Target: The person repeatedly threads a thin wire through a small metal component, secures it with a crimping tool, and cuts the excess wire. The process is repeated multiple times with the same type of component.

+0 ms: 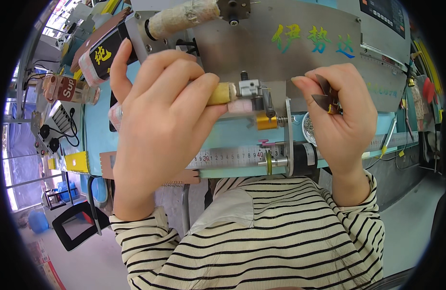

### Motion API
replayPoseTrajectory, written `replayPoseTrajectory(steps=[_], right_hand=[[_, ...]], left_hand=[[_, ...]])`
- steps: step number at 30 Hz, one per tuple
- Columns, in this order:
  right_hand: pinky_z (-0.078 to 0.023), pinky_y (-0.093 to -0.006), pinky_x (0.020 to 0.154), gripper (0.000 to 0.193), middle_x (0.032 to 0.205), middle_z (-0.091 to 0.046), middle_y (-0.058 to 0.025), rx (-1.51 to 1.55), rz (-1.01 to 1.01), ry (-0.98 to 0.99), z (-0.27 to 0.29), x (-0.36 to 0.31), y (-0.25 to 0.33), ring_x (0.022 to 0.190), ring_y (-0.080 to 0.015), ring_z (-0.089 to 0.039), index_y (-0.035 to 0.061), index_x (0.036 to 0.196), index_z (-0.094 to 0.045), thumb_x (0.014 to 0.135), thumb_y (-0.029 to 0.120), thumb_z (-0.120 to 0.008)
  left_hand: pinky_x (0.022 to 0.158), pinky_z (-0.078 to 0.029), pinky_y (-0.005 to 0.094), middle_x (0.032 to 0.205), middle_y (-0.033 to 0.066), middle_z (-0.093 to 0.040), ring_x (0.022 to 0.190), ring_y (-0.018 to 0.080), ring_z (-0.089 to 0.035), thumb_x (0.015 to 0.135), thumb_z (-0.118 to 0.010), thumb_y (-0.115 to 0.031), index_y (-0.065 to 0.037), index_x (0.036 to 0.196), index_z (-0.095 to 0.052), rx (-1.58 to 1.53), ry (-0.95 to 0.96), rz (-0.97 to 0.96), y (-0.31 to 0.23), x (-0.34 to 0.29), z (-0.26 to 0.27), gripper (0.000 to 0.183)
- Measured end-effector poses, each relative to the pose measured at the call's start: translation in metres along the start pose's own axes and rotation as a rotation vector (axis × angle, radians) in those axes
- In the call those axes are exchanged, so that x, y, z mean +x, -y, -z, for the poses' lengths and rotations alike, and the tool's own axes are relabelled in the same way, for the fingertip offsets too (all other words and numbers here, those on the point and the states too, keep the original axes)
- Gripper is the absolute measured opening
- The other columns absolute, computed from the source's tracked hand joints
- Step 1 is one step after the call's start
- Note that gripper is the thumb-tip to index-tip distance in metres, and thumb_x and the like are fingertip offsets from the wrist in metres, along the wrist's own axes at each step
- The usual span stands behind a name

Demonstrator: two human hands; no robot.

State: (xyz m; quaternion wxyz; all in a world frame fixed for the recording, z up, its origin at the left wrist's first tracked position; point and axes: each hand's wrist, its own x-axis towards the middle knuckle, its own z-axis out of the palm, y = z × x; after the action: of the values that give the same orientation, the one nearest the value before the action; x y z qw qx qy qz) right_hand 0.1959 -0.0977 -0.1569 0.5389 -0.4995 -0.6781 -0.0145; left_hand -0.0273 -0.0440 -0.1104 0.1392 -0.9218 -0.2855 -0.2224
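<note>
My left hand is closed around a yellowish wrapped roller, its fingers bent over the top and the thumb underneath. Beyond the roller's right end sits a small grey metal clamp block with a thin wire-like tip. Just below the fingertips shows a pink wrapped piece, and a gold-coloured metal fitting lies further right. In my right hand is a small pair of dark-bladed snips, the blades apart and pointing left. The snips' handles are mostly hidden in the palm.
A steel machine panel stands behind my hands, with a control box at upper right. Another wrapped roller extends at the top. Along the near edge run a ruler and a black motor. A dish of small metal bits sits beside my right hand.
</note>
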Motion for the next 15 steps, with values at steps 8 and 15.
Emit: replayPoseTrajectory(steps=[8, 15], right_hand=[[-0.041, -0.0238, 0.052, 0.025, 0.083, -0.059, -0.0074, 0.018, -0.038, 0.045, 0.009, -0.004, 0.002, 0.062, -0.0124, -0.051, -0.0007, 0.092, -0.063, 0.072, -0.011, -0.072], [-0.037, -0.0192, 0.049, 0.040, 0.109, -0.061, -0.0110, 0.028, -0.078, -0.058, 0.031, -0.022, 0.006, 0.064, -0.0064, -0.047, 0.0004, 0.110, -0.066, 0.072, -0.009, -0.074]], left_hand=[[0.111, -0.018, 0.0519, 0.085, 0.0043, -0.061, 0.095, 0.0240, -0.055, 0.076, -0.063, -0.018, -0.003, 0.098, -0.068, 0.100, 0.027, 0.021, -0.005, 0.006, -0.001, 0.028], [0.112, -0.016, 0.0529, 0.107, 0.0094, -0.058, 0.110, 0.0300, -0.048, 0.068, -0.057, -0.019, -0.006, 0.110, -0.057, 0.023, -0.091, -0.002, 0.002, -0.002, -0.009, 0.044]])
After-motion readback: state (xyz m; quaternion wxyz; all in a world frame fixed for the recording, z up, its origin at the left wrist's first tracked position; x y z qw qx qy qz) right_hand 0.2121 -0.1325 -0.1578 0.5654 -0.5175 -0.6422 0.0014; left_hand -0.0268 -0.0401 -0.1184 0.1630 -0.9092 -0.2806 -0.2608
